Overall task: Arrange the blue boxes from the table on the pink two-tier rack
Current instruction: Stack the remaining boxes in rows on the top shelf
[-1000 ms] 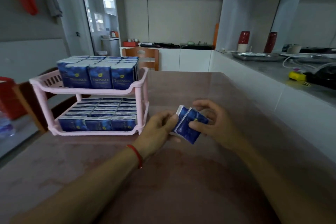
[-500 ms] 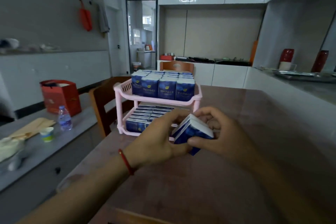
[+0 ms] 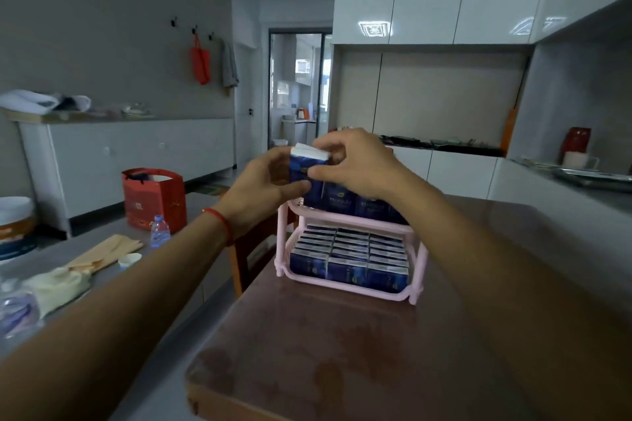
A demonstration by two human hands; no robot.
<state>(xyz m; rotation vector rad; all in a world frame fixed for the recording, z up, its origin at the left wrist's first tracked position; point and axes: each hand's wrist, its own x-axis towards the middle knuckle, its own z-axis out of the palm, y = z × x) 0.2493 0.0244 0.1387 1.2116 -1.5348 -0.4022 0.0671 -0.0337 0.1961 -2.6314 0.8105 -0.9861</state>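
Note:
Both hands hold blue boxes (image 3: 302,169) with white tops up in the air, just above the left end of the rack's top tier. My left hand (image 3: 265,186) grips them from the left, my right hand (image 3: 355,164) pinches them from the right. How many boxes are in the grip is unclear. The pink two-tier rack (image 3: 415,278) stands on the brown table (image 3: 342,352). Its lower tier is packed with several flat-lying blue boxes (image 3: 349,255). Upright blue boxes (image 3: 355,205) fill the top tier, partly hidden behind my hands.
A wooden chair (image 3: 246,249) stands left of the rack. The grey counter (image 3: 205,205) on the left carries a red gift bag (image 3: 154,196), a water bottle (image 3: 159,231), a small cup (image 3: 130,260) and cloths. A raised white counter (image 3: 561,188) runs along the right.
Both hands have lifted the blue boxes from table level up and forward to above the rack's top tier. The view has swung left and upward.

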